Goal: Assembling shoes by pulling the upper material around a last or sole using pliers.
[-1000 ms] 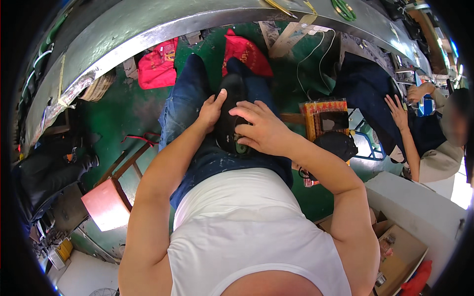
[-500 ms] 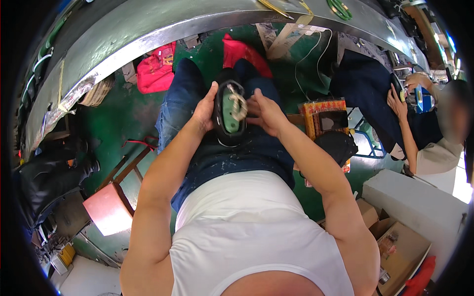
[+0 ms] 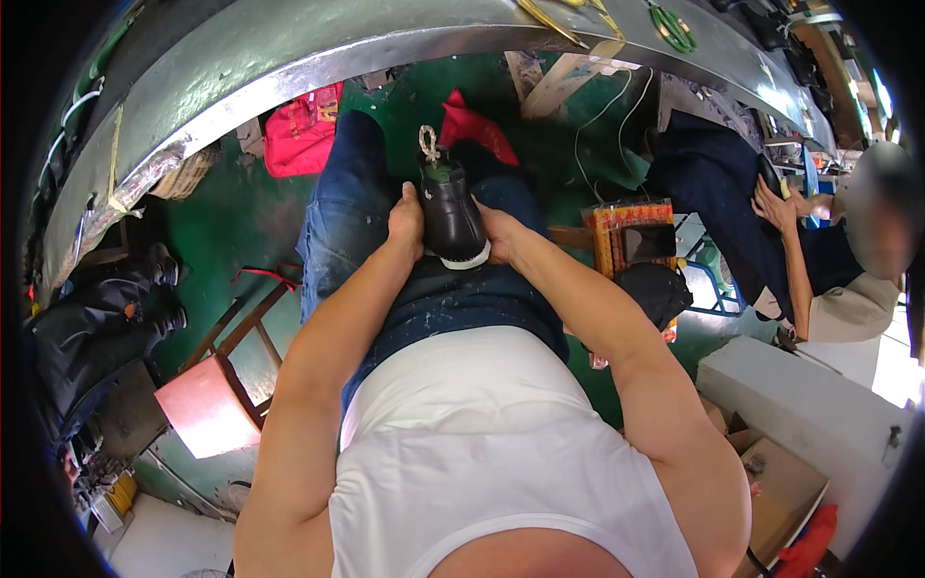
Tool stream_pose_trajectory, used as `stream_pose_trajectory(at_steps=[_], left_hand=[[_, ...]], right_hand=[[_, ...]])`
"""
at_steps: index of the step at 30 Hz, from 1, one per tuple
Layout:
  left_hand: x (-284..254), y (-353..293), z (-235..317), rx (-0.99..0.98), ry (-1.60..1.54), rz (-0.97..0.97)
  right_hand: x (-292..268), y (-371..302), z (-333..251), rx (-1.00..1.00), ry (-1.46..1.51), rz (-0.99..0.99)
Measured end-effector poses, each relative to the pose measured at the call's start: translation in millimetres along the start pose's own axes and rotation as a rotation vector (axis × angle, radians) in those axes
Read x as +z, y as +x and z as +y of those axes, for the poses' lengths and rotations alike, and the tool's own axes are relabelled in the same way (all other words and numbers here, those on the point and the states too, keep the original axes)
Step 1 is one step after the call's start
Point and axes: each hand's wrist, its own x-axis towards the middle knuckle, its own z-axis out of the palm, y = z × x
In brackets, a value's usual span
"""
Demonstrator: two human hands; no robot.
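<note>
A black shoe [image 3: 453, 214] with a pale sole edge is held above my lap, its smooth dark side up. Out of its opening pokes the green last [image 3: 441, 173], with a knotted rope loop [image 3: 428, 143] standing up from it. My left hand [image 3: 407, 222] grips the shoe's left side, thumb pointing forward. On the opposite side, my right hand [image 3: 499, 233] is closed against the shoe, its fingers partly hidden behind it.
A metal-edged workbench [image 3: 385, 60] curves across the front, with yellow-handled tools and a green coil [image 3: 673, 29] on it. A pink-seated stool [image 3: 207, 405] stands left. At right, a co-worker's hand [image 3: 773, 204] holds a dark shoe; a cardboard box [image 3: 780, 496] sits lower right.
The shoe has tipped, so its opening and rope loop now point forward and its black outer side shows. My right hand has moved in from beside the rope to grip the shoe.
</note>
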Motion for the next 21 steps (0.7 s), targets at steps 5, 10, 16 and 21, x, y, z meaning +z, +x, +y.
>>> stream_pose_trajectory(at_steps=[5,10,16,21], left_hand=[[-2.6,-10.0,-2.2,0.086,0.059,0.049],[-3.5,-47.6,15.1,-0.02,-0.192,-0.055],[-9.8,-46.1,11.8,0.032,-0.141,-0.075],[-7.7,-20.6,2.3,0.152,-0.265,-0.2]], right_hand=[[10.7,7.8,-1.8,0.025,-0.134,0.11],[8.2,26.7,-6.6,0.07,-0.161,0.13],[8.2,26.5,-11.8,0.122,-0.16,0.152],[5.2,64.6,-9.8,0.006,-0.319,0.233]])
